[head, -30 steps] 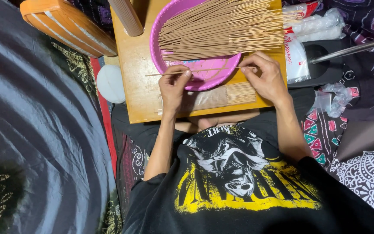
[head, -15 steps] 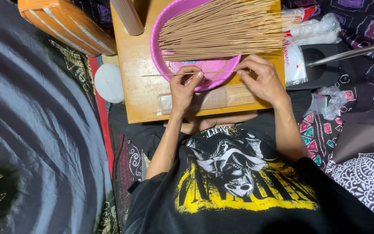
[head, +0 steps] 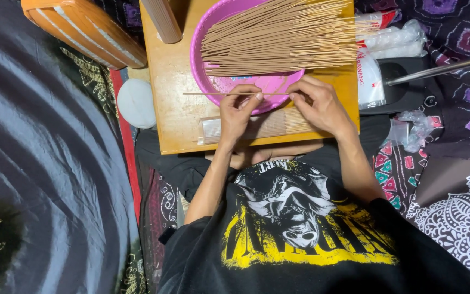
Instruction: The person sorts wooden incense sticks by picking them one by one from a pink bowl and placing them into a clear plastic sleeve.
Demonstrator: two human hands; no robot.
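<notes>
Single stick now further left

Left hand and right hand pinch thin stick over pink basin on wooden board.

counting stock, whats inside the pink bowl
The round pink plastic bowl holds a big heap of thin tan sticks lying crosswise, spilling past its right rim. A bare patch of bowl floor shows near the front; whatever lies beneath the heap is covered.

White round lid, clear plastic bags
</notes>
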